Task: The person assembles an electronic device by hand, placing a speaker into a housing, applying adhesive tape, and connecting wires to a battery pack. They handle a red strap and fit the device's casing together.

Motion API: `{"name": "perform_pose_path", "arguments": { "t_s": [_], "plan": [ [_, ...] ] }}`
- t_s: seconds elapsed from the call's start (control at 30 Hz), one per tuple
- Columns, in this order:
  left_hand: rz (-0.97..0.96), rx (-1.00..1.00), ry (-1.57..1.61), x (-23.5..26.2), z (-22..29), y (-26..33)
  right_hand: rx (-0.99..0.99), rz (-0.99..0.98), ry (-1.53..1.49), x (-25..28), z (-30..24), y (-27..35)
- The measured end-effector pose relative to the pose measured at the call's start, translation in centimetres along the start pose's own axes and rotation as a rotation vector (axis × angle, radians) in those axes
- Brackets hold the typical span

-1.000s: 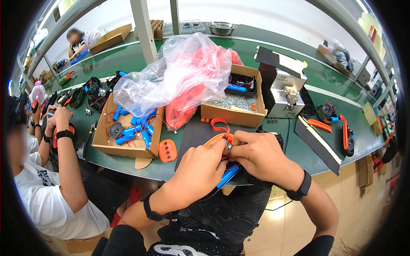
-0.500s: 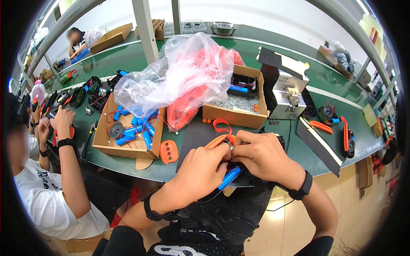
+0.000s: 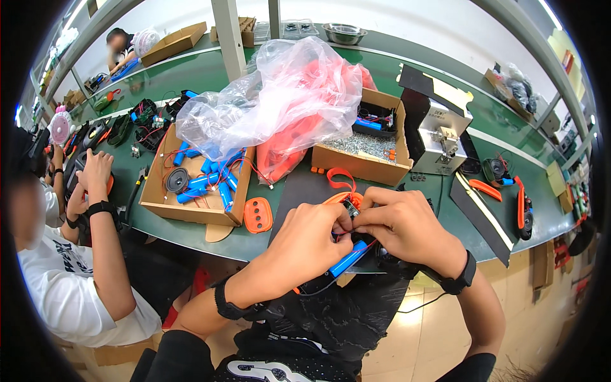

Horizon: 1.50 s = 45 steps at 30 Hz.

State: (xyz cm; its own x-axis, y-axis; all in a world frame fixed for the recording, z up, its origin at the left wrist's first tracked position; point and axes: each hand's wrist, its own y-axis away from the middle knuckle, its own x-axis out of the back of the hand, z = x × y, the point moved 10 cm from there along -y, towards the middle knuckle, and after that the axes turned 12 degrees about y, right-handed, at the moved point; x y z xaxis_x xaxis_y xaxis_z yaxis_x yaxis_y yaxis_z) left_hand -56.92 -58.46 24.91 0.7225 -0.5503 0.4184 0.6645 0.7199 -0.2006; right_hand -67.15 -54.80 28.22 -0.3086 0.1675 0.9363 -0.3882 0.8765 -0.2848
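Observation:
Close together over the near table edge, my left hand [image 3: 310, 233] and my right hand [image 3: 407, 224] are both closed in a pinch, fingertips almost meeting. Thin red and dark wires run about the fingertips; what each hand grips is too small to make out. Just beyond the fingertips is a small circuit board [image 3: 351, 208], beside an orange part with an orange strap loop [image 3: 342, 173]. Under my hands lies a blue battery cell [image 3: 348, 258] with a dark housing, mostly hidden.
A carton [image 3: 191, 212] of blue cells and a speaker stands left, by an orange cover [image 3: 258, 215]. A clear bag [image 3: 286, 95] of red-orange parts lies behind. A screw box [image 3: 363, 167] and metal-fronted machine [image 3: 439, 137] stand right. A co-worker's arm [image 3: 105, 254] is at left.
My fingers have shifted slightly, showing more of the circuit board and the wires beside the blue cell. The view has moved a little. The co-worker's hands at the left have moved.

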Motion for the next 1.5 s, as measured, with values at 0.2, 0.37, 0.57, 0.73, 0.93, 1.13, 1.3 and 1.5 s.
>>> {"name": "perform_pose_path", "arguments": {
  "t_s": [0.2,0.37,0.57,0.73,0.93,1.13,1.3,1.5],
  "plan": [
    [0.004,-0.028,-0.113,-0.1,0.4,0.3,0.003,0.05,-0.021,0.2,0.0,0.1],
    [0.029,-0.03,-0.068,-0.2,0.5,0.2,0.046,0.056,-0.004,0.5,0.1,0.6],
    [-0.001,-0.011,-0.069,-0.4,0.1,0.2,0.245,0.065,0.266,0.3,-2.2,0.8],
    [0.003,0.008,-0.074,-0.3,0.0,0.0,0.247,0.032,0.314,-0.1,-2.5,0.5],
    [0.007,-0.09,-0.36,-1.2,1.7,0.3,0.198,0.067,0.31,0.0,-3.0,0.6],
    [0.001,-0.074,-0.474,-2.4,2.0,0.8,0.166,0.104,0.196,0.1,-2.3,0.8],
    [-0.007,-0.118,-0.472,-2.6,1.9,0.5,0.072,0.115,0.125,1.0,-1.1,1.4],
    [0.036,-0.13,-0.257,-1.2,1.9,0.9,-0.476,0.204,0.132,6.9,3.1,7.2]
  ]
}}
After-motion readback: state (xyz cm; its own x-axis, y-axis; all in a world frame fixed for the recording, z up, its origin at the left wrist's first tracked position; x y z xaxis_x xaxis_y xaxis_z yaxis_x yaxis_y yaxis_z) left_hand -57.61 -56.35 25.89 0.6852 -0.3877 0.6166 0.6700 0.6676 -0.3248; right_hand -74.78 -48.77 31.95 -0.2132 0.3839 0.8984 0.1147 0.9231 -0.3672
